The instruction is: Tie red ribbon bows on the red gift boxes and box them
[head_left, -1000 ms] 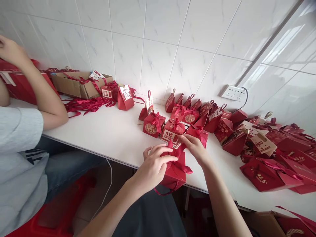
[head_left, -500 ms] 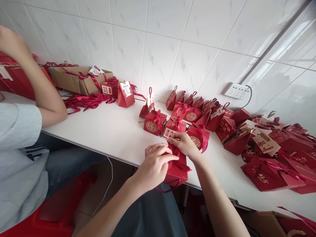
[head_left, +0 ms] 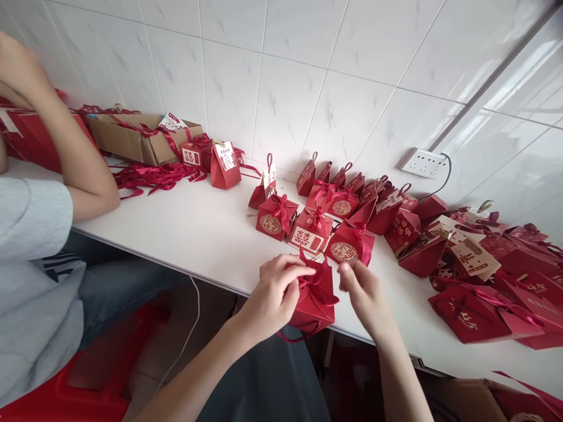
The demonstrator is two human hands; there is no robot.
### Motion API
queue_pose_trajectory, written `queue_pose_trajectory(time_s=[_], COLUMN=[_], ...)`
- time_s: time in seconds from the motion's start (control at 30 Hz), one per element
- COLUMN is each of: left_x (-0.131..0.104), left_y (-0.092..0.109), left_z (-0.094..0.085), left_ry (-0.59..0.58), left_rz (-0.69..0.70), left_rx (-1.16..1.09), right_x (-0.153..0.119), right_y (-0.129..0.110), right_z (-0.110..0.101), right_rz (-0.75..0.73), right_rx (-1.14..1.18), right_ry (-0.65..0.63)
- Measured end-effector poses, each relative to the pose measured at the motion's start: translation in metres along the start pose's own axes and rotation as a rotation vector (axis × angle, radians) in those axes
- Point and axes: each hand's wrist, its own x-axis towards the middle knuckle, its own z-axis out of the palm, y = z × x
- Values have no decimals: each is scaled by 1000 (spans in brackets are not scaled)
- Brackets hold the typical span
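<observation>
Two-handed, reached over the near edge of the worktop (head_left: 197, 243), forearms (head_left: 197, 370) slanting inward from the bottom of the view. Laid the left hand (head_left: 273, 298) palm down, knuckles raised, its fingers (head_left: 297, 272) stretched rightward over the top of a red box (head_left: 314, 319). Set those fingertips at the ribbon bow (head_left: 317, 284); could not tell whether clamped on the ribbon or merely resting there. Held the right hand (head_left: 364, 288) on the box's other side, fingers curled in and thumb tip raised near the forefinger, just beside the bow and apart from it; could not tell whether pinched on anything. Had the red box between the two hands, at the worktop's near edge and in front of the lap, with a twisted cord (head_left: 292, 340) hanging at its lower side.

Saw three bow-tied boxes (head_left: 310, 231) just beyond it, and a crowded heap of red boxes (head_left: 484, 316) to the right. Noticed loose ribbons (head_left: 158, 177) and a cardboard box (head_left: 127, 140) well apart to the left, near a co-worker's bent arm (head_left: 85, 164).
</observation>
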Motion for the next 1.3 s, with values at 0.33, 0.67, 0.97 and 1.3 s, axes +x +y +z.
queue_pose_trajectory(time_s=[0.33,0.67,0.97,1.3], left_x=[-4,-2,-3,-10], left_y=[7,-2,1,-11], left_z=[-3,-1,5,1], left_ry=[143,136,192,139], left_rz=[-598,-613,-657,-645], left_rx=[-166,-508,-520,-830], right_x=[-38,-33,-37,-56], right_y=[2,22,22,30], right_z=[12,29,45,34], right_rz=[4,101,233,43], right_rx=[96,734,1056,466], right_ry=[-192,-179,-84,-12])
